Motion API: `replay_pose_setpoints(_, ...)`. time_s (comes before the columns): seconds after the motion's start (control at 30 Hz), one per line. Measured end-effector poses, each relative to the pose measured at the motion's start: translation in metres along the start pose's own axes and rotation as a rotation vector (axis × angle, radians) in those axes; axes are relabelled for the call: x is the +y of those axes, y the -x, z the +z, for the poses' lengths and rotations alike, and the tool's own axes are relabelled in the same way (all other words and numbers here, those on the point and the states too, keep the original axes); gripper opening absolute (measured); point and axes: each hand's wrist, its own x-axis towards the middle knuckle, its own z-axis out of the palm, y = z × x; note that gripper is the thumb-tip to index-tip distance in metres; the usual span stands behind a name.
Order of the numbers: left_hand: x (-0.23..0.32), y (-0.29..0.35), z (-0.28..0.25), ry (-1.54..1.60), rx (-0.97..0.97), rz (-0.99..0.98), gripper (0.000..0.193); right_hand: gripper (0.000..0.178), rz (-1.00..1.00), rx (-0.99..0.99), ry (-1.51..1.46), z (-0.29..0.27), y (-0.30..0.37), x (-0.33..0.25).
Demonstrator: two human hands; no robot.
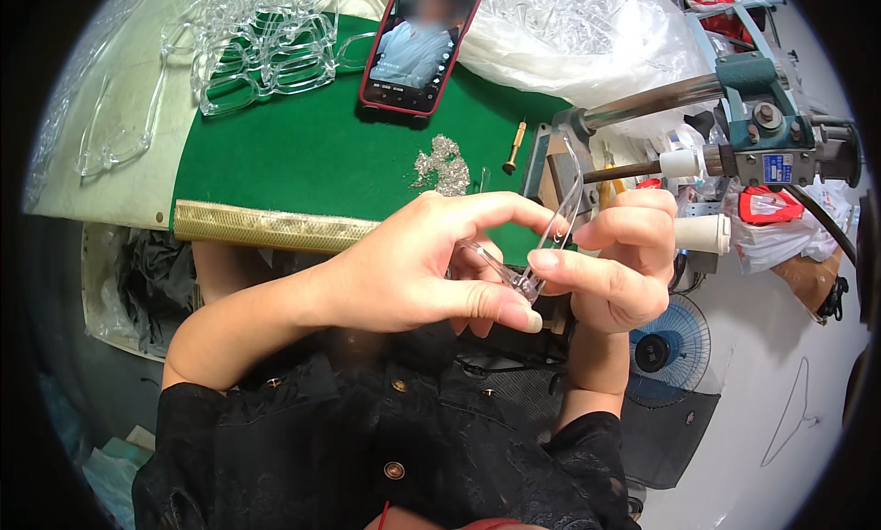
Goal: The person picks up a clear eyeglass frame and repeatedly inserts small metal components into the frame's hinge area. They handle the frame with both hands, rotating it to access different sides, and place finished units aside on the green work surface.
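Observation:
Clear plastic eyeglass frame (571, 198) is held between my two hands in front of my chest, over the near edge of the green mat (294, 154). My left hand (413, 264) is closed around one part of it, thumb pressed near a joint. From the other side, my right hand (624, 255) pinches the frame between thumb and bent fingers close to that joint. Fingers hide much of the frame, and any small part at the fingertips is too small to tell. Beyond my left hand lies a heap of tiny silvery metal parts (443, 166).
A small brass-coloured screwdriver (515, 150) lies right of the heap. Clear eyeglass frames (266, 62) pile up at the far left. A phone (420, 53) stands at the back, beside a plastic bag (596, 53). A green metal machine (762, 117) reaches in from the right, above a fan (674, 346).

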Motion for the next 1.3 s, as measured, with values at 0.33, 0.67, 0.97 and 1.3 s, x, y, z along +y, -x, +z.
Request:
replay_pose_setpoints(0.33, 0.004, 0.0, -0.001, 0.001, -0.001, -0.035, 0.065, 0.027, 0.028, -0.048, 0.016, 0.001, -0.001, 0.0)
replay_pose_setpoints(0.67, 0.004, -0.007, 0.0, -0.191, 0.021, 0.11, 0.068, 0.031, 0.111, 0.09, -0.109, 0.0, 0.008, 0.012)
replay_pose_setpoints(0.97, -0.018, -0.058, 0.01, -0.429, 0.177, 0.337, 0.068, 0.039, 0.854, 0.306, -0.908, 0.007, 0.036, -0.004)
replay_pose_setpoints(1.3, -0.058, -0.135, 0.029, -0.398, 0.14, 0.461, 0.013, 0.021, 0.862, 0.448, -0.698, -0.046, 0.056, 0.063)
